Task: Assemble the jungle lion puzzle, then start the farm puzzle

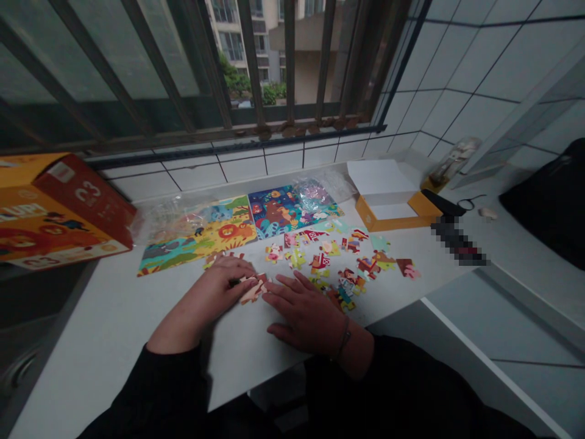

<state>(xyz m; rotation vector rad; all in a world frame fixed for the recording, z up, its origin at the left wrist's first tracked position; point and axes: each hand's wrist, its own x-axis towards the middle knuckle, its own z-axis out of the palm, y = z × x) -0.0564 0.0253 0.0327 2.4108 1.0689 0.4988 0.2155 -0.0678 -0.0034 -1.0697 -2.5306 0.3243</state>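
Left hand [227, 282] on small cluster of peach-brown pieces [254, 288], fingers at its left side; right hand [307, 310] palm down just right of it, fingers spread; loose pieces [348, 281] scattered beyond and right of right hand; two picture sheets [196, 235] behind, side by side, clear plastic [317, 194] partly over them; open yellow box [397, 210] at right rear, white inside; orange-red box [64, 210] upright at left; all on white table [150, 311].
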